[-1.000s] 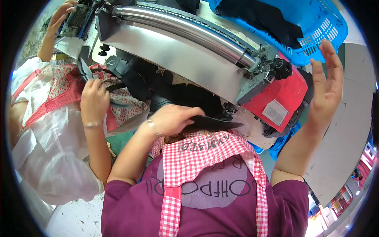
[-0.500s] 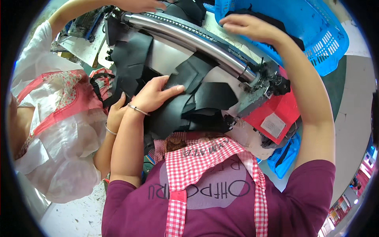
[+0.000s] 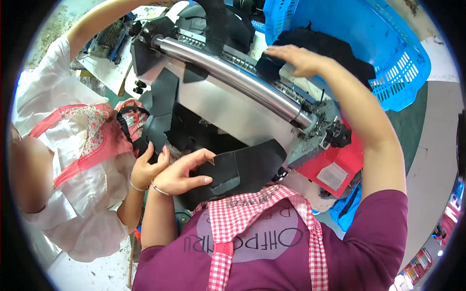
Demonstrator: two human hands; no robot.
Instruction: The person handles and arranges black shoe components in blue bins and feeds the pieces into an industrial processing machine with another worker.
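My left hand (image 3: 180,175), with a bangle at its wrist, grips the near stack of black cut sheet pieces (image 3: 259,162) at its left end, fingers and thumb at the edge. The stack lies on the near side of a machine with a shiny steel roller (image 3: 233,75). Beyond the roller, my right hand (image 3: 302,62) has its fingers stretched out above a black piece (image 3: 268,69) at the machine's far side. Another black piece (image 3: 195,72) shows at the roller's near edge, toward the left.
A co-worker at the left holds dark pieces (image 3: 159,109) with a near hand (image 3: 148,167); their other arm reaches across the far side. A blue basket (image 3: 403,68) with black pieces stands at the far right. A red panel (image 3: 347,157) and a black knob (image 3: 340,136) sit at the machine's right end.
My left hand has drawn toward me with the black pieces, uncovering the metal plate and a dark opening. My right hand has shifted slightly nearer. Black pieces now show at the roller's far side.
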